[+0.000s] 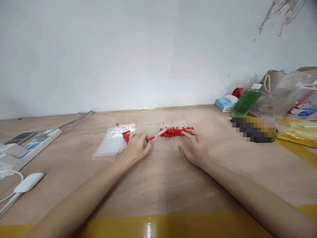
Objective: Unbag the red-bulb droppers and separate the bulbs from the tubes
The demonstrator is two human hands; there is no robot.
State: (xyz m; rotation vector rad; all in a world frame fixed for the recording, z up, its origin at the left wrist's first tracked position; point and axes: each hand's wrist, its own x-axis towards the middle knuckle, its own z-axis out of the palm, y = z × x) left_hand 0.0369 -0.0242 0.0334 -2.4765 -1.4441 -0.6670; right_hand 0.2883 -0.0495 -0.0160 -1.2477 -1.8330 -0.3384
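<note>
At your far left, a white power strip (37,145) carries plugs, well apart from your hands. Next come flat clear plastic bags (106,145) on the table (148,188); small red pieces (125,136) show at their right edge, partly behind your left hand (136,145). Whether these pieces lie inside the bags or on them, you cannot establish from here.

Your left fingers are bent and drawn together, apparently pinching the red end of a thin, pale, red-tipped stick (158,133). Its long axis slants rightward and away from you, with the far end reaching the red-tipped bundle (173,132). That bundle lies to the right of your left fingers, between your two hands. Its clear shafts run mostly toward and away from you, so the held stick lies across them.

Your right hand (196,147) is nearer the bundle: fingers loosely spread, tips at its right edge, thumb beside the near shafts, no grip evident.

Further right, a bottle (246,100) holding green liquid leans beside a blue tissue box (224,104). The contents of the translucent plastic bag (279,96) behind cannot be verified.
</note>
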